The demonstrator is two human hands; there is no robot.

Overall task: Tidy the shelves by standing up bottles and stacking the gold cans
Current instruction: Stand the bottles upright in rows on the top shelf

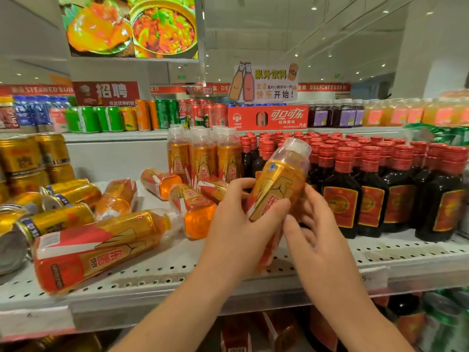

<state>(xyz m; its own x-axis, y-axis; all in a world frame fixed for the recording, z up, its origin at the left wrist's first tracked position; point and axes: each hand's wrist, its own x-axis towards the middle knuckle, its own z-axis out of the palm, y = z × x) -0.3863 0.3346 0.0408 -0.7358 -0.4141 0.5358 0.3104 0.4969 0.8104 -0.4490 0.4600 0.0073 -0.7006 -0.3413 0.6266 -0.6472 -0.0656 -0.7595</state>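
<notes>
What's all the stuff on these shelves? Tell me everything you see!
held bottle: one, orange-gold, tilted in both hands
standing bottles: at least three, orange-gold, shelf back
fallen bottles: about five, orange-gold, lying mid-shelf
gold cans: several, some stacked far left, some lying
dark bottles: many, red caps, upright, right
soda cans: many, green, orange, red, upper shelf
Coca-Cola box: one, red, upper shelf
shelf: white, perforated
left hand: grips held bottle
right hand: holds its lower side

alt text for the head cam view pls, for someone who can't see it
A person's left hand and right hand hold a tilted orange drink bottle over a perforated shelf. To the left, matching bottles and gold cans lie toppled; at right, dark red-capped bottles stand in rows.
</notes>
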